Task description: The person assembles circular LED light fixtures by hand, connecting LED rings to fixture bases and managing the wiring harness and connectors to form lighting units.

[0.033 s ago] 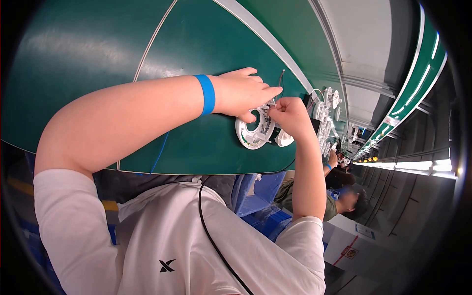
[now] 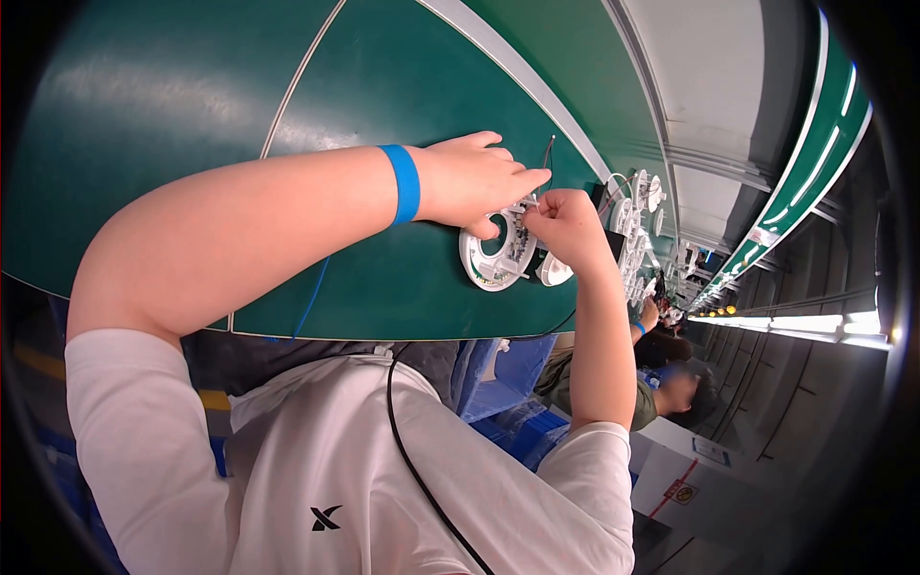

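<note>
A white ring-shaped housing (image 2: 471, 261) with small components along its inner right side lies on the green table. My left hand (image 2: 470, 182), with a blue band at the wrist, reaches across its far side. The thumb bears on the ring's rim and the index finger stretches over its upper edge; the other fingers point away, spread. Beside that index finger, my right hand (image 2: 567, 225) is closed in a pinch at the ring's upper right edge. What sits between its fingertips is too small to name. A smaller white round part (image 2: 554, 271) lies right of the ring, under my right wrist.
A thin dark wire (image 2: 549, 153) stands up beyond my left index finger. More white round parts (image 2: 632, 225) crowd the table at the right. A blue cord (image 2: 313, 302) hangs over the near edge. Another person (image 2: 661, 393) sits farther along on the right.
</note>
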{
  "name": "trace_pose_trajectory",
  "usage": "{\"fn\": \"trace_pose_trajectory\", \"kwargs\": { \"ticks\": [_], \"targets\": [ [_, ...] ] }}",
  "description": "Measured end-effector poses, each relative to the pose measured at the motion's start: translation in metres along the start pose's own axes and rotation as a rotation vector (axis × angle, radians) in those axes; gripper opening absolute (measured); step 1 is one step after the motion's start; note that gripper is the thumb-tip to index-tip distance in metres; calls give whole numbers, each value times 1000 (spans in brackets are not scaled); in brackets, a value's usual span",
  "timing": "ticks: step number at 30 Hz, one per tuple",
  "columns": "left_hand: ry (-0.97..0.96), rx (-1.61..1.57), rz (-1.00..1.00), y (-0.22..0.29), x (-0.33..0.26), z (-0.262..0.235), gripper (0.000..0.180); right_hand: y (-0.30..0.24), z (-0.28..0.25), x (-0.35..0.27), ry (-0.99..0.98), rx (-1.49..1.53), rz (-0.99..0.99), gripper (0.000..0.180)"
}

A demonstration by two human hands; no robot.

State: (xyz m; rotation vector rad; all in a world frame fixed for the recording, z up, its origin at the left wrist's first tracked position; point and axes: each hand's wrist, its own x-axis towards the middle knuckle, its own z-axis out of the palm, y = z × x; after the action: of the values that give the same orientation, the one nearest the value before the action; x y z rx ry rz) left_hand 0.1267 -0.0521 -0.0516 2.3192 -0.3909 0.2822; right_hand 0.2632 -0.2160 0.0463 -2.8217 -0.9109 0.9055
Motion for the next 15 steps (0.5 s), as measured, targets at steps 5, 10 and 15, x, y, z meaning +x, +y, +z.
{"fn": "trace_pose_trajectory", "kwargs": {
  "ticks": [5, 10, 15],
  "targets": [
    [-2, -12, -23, 1, 0, -2, 93, -14, 2, -3, 35, -122, -54, 15],
    [6, -37, -24, 1, 1, -2, 92, -13, 2, -3, 13, -84, -68, 18],
    [-10, 13, -12, -2, 1, 0, 92, -6, -1, 7, -40, -81, -15, 18]
  ]
}}
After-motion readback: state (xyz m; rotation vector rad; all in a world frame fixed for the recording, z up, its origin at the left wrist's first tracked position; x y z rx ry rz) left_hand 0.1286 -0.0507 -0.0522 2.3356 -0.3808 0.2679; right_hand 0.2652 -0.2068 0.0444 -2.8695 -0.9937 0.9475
